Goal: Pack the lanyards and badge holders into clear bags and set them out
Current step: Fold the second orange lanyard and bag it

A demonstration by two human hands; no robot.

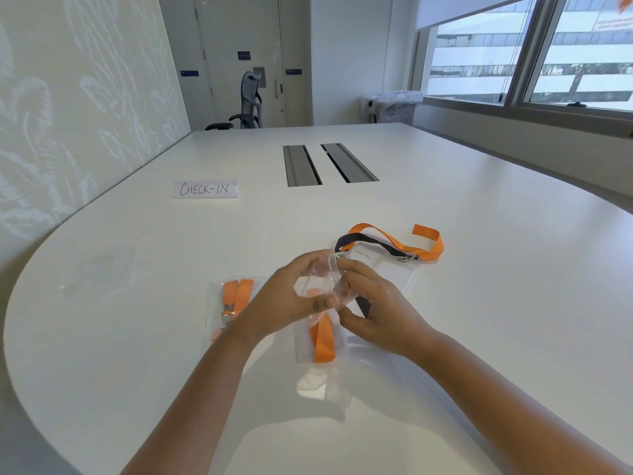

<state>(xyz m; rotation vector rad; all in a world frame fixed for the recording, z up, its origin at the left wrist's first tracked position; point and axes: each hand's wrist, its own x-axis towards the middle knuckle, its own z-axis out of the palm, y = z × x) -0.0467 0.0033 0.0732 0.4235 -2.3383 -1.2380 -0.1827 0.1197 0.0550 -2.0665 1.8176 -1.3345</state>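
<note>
Above the white table, my left hand and my right hand both pinch the top of a clear bag. A folded orange lanyard hangs inside it, its lower end near the tabletop. To the left lies a packed clear bag with an orange lanyard and its metal clip. Behind my hands a loose orange lanyard and a black lanyard lie over a clear badge holder.
A paper sign reading CHECK-IN lies at the far left. Two grey cable slots sit in the table's middle. An empty clear bag lies flat at the left. An office chair stands beyond the far edge.
</note>
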